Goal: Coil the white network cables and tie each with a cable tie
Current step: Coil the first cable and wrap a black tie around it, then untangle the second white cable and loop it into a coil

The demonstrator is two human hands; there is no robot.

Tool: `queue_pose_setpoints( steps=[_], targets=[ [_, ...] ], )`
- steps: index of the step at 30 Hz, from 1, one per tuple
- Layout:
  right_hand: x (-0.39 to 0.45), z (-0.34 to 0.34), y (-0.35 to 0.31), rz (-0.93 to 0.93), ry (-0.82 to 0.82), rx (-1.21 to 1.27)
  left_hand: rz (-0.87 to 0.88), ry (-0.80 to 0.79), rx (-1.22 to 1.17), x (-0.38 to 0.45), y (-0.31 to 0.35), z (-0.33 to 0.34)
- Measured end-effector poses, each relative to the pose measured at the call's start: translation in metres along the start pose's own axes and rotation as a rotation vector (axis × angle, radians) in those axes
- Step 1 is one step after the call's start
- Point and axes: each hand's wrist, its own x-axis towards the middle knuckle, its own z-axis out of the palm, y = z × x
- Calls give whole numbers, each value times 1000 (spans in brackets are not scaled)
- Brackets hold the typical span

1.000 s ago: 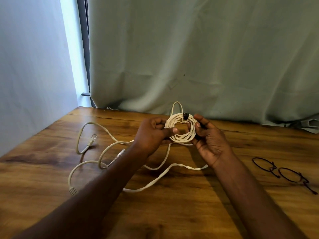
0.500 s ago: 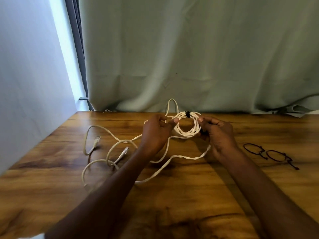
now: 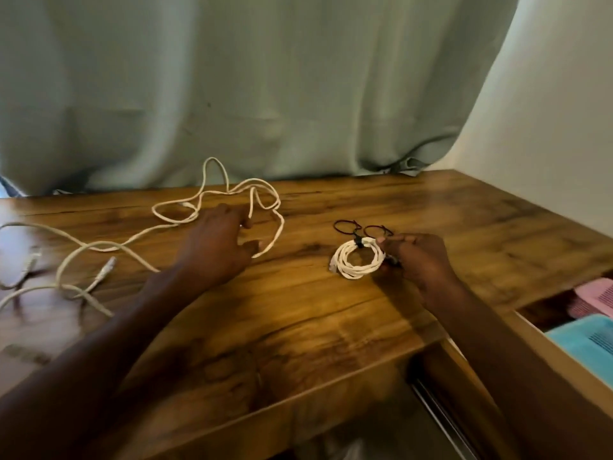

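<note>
A: Where is the coiled white network cable bundle (image 3: 358, 258)?

B: Near the wooden surface's (image 3: 331, 320) right edge, bound by a black tie; the right hand (image 3: 416, 260) pinches its rim.

A: And the loose white cable (image 3: 219, 200)?

B: Toward the far edge, probably light and springy; the left hand (image 3: 219, 249), fingers spread, reaches it; gather several loops together.

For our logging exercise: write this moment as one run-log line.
stage: first coil tied | right hand: holding tied coil on table, beside spare ties | left hand: open over loose cable
</note>
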Motion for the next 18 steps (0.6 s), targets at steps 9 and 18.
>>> queue_pose_setpoints(
  steps=[9, 18],
  targets=[
    [-4, -1, -1, -330, 194, -695, -196, -194, 52, 2, -11, -14],
    [-60, 122, -40, -1002, -283, -499, -203, -534, 33, 6, -39, -62]
  ],
)
